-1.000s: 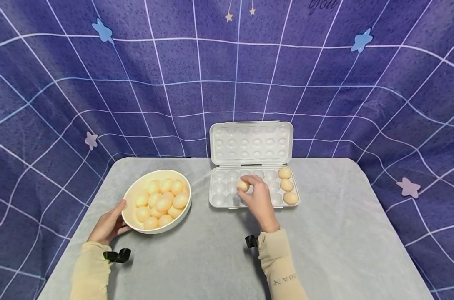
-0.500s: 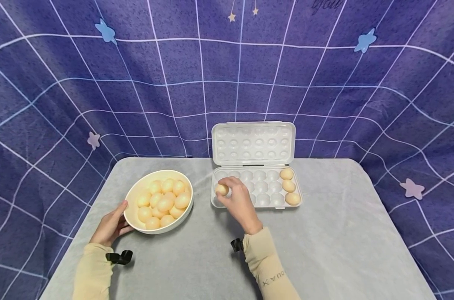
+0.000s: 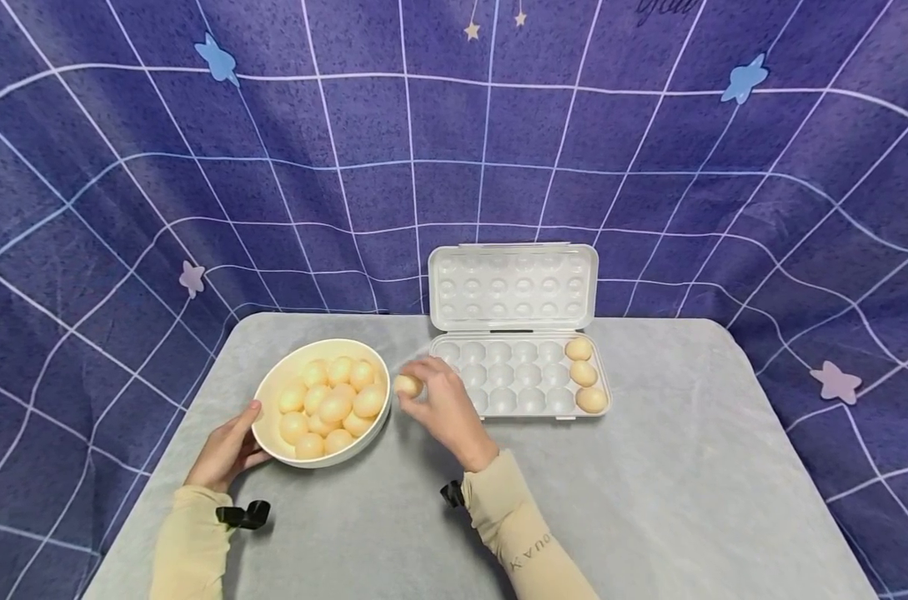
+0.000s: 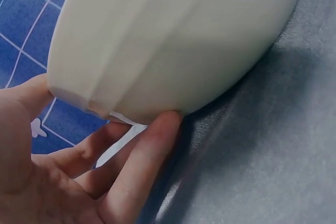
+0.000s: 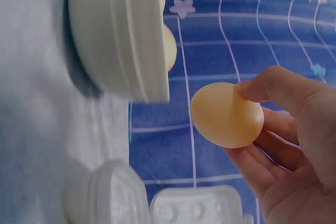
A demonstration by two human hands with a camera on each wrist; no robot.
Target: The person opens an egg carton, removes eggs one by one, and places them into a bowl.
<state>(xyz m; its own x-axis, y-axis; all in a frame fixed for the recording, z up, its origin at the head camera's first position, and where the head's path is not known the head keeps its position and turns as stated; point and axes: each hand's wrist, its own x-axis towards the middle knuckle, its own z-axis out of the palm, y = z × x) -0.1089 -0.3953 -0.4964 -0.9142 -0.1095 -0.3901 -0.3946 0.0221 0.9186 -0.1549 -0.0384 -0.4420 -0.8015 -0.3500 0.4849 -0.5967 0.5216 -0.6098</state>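
My right hand [image 3: 444, 408] pinches a light brown egg [image 3: 407, 385] between thumb and fingers, off the table beside the bowl's right rim. The right wrist view shows this egg [image 5: 227, 115] whole, a short gap away from the bowl. A cream bowl [image 3: 279, 377] heaped with several eggs stands on the left. My left hand [image 3: 224, 446] holds its left side, thumb at the rim and fingers under the wall [image 4: 157, 51]. Right of the bowl lies an open clear egg carton [image 3: 529, 377]; 3 eggs [image 3: 584, 373] fill its rightmost column, and the other visible cups are bare.
The carton's raised lid [image 3: 512, 287] leans back near the curtain. A grey cloth covers the table [image 3: 649, 492]. Behind and at both sides hangs a blue curtain [image 3: 454, 200] with grid lines and stars. A black wrist mount [image 3: 243, 515] sits on each sleeve.
My right hand has carried the egg leftward from over the carton's middle, across its left end, to beside the bowl. The left hand keeps its hold on the bowl.
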